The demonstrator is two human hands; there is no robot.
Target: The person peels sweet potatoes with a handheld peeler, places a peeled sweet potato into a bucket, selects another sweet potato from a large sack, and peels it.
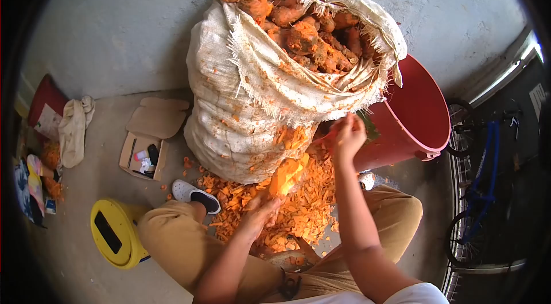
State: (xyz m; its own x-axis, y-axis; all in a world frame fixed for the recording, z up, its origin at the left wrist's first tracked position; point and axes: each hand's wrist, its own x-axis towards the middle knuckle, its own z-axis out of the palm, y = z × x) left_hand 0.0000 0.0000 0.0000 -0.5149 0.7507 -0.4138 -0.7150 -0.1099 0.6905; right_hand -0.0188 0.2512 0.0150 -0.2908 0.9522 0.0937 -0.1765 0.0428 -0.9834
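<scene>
My left hand is closed round the lower end of a peeled, bright orange root that looks like a sweet potato. Its upper end points at the sack. My right hand is raised between the sack and the red bucket, fingers curled in; what they hold, if anything, I cannot make out. Just behind those fingers shows something dark green. A big white woven sack stands in front of me, its frayed mouth open on many unpeeled, dirt-covered roots. Orange peelings lie heaped between my legs.
A tall red bucket stands right of the sack. On the left are an opened cardboard box with small items and a yellow container. A blue bicycle leans at the far right. Behind the sack rises a grey wall.
</scene>
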